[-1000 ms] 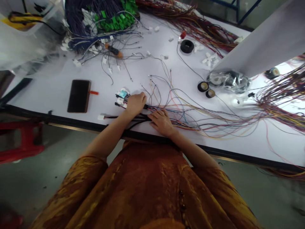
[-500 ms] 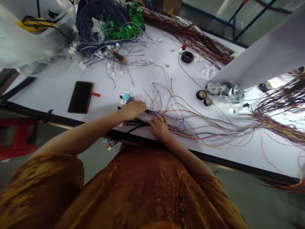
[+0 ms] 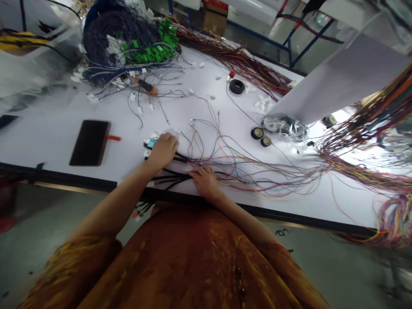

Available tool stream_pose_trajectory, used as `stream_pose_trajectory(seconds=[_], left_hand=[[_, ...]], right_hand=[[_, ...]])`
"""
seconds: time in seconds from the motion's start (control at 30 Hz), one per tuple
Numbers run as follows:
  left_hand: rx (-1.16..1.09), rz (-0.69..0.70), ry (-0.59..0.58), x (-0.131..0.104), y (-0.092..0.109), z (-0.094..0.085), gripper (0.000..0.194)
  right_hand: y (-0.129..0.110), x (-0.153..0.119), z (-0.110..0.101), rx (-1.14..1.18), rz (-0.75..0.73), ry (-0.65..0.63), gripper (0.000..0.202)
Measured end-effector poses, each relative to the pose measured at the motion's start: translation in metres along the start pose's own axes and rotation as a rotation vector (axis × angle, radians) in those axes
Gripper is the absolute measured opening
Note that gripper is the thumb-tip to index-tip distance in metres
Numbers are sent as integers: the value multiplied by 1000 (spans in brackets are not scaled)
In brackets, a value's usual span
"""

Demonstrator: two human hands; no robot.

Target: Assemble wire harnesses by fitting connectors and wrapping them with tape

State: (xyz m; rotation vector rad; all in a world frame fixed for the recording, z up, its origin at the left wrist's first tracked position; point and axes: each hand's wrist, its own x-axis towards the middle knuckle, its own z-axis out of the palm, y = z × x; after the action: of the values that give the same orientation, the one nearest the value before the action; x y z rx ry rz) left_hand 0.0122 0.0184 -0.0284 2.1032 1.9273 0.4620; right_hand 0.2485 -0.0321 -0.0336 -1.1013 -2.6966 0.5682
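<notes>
Phone (image 3: 90, 143) lies left of my grip, well apart, with an orange strip (image 3: 114, 138) at its right side. White and light-blue connectors (image 3: 152, 143) show just left of my left hand (image 3: 163, 150), partly covered by it; small ones, blurred. Left hand is palm down, fingers curled over the upper black-sleeved branch (image 3: 180, 157); can't tell how tightly they close, fingertips hidden. That branch comes out on the hand's right side, slanting slightly down to the right. Lower black-sleeved branches (image 3: 174, 177) fan out leftward between my hands, nearer the table edge; some ends hang past the edge, blurry. My right hand (image 3: 206, 182) lies over where they meet the wires, fingers slightly bent; can't tell if it pinches anything, underside hidden. Harness long axis runs roughly left-right along the table, connector ends pointing left. Right of my right hand, thin loose wires (image 3: 244, 165) spread and run right, into a thick wire bundle (image 3: 350, 165), cut off at the right side of the view. Individual wires there are hard to separate.
</notes>
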Motion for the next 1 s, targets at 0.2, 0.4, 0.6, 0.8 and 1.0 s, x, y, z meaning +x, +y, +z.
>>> stream_pose_trajectory(seconds=[0.2,0.4,0.6,0.8,1.0], left_hand=[[-435,-87,303,18,25,-1,10],[-1007,-345,520,31,38,16,26],[-1163,-447,431,27,22,30,29],[-1243,-486,327,22,27,23,26],[-1262,-466,302,16,32,15,34]], right_hand=[[0,5,-2,-28,33,-58,32],[-7,-5,-12,39,-37,-61,32],[67,49,-73,168,-109,250,36],[201,206,-122,-93,493,371,24],[237,274,-128,-17,717,432,17]])
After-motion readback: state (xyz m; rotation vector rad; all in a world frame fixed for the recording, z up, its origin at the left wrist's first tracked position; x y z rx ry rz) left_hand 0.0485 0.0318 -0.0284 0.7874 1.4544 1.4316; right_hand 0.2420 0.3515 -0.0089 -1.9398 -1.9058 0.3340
